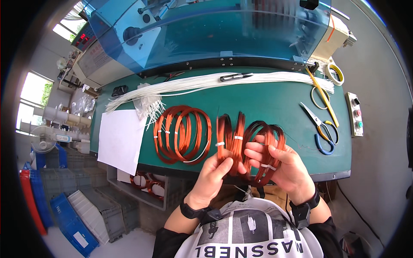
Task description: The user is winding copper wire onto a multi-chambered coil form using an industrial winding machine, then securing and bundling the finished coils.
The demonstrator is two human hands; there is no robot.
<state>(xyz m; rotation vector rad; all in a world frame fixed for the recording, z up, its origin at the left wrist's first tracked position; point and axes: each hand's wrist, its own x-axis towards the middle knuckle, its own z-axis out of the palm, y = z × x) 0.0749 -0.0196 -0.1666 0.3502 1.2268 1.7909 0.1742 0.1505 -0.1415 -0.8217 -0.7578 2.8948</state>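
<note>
My left hand (211,176) is closed on the near edge of a pair of copper wire coils (238,133), which stand upright on the green mat. White ties bind these coils. My right hand (290,170) has its fingers curled through and around a darker-looking bunch of copper wire coils (254,165), with its thumb on the outer side and a white tie at the lower part. To the left, a row of tied copper coils (178,137) leans together on the mat, apart from my hands.
Behind the coils lies a long bundle of white strips (193,84) with thread snips (234,77) on top. Scissors (322,129) and a tape roll (335,74) are at right. White paper (120,137) lies left. A machine with a blue clear cover (206,38) borders the back.
</note>
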